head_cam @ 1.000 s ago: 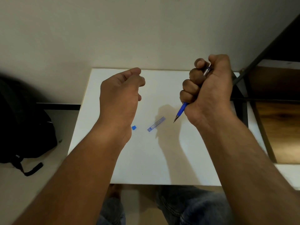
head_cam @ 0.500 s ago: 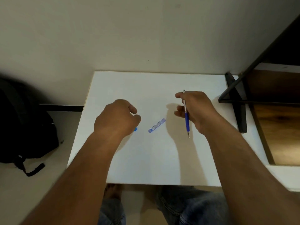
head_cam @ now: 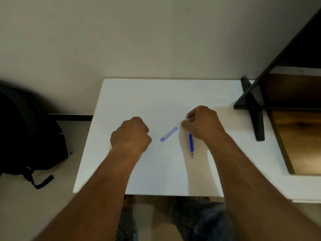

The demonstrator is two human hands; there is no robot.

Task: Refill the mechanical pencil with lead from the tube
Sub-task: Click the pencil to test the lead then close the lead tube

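right hand [head_cam: 203, 124] pinching mechanical pencil [head_cam: 191, 143] at mid table [head_cam: 173, 180]; left hand [head_cam: 130, 134] fisted beside lead tube [head_cam: 169, 134], contents untellable.

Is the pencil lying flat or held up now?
Lying flat: the pencil rests on the table, right hand at its top end.

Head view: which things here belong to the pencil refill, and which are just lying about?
Part of the job:
mechanical pencil, upper end under the right hand
lead tube, lying free on the white table
left hand, closed; contents hidden

Just lying about:
black backpack on the floor
black shelf frame
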